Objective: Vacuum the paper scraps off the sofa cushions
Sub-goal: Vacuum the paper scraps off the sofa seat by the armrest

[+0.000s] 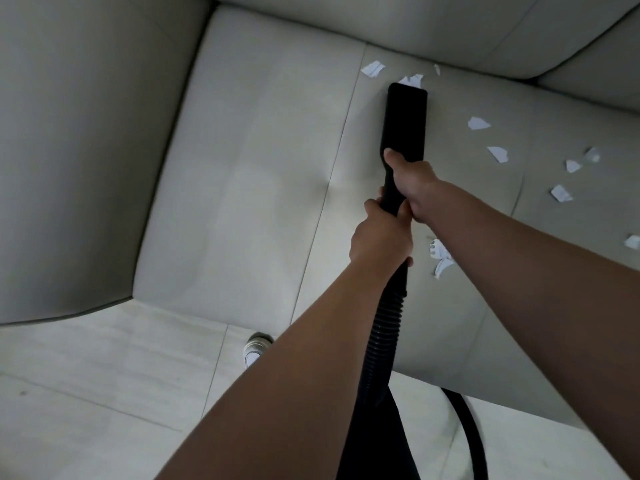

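Right hand (pixel 412 181) wraps the neck of the black vacuum nozzle (pixel 407 112), thumb on top. Left hand (pixel 381 233) grips the tube just behind it, the two hands touching. Nozzle is flat, wide, smooth matte plastic. A ribbed black hose (pixel 384 327) runs down from the left hand toward the floor (pixel 104 375).

The nozzle mouth is on the seat cushion (pixel 259 168), which is pale, smooth and leather-like with stitched seams. Paper scraps (pixel 478 123) are white, torn and irregular. One is at the nozzle mouth, two just beyond it near the backrest (pixel 381 22), several are scattered right of the hands, and a jagged one sits just right of the left hand. Padded armrest (pixel 69 150) at left. Pale tiled floor, white shoe (pixel 256 348) on it.
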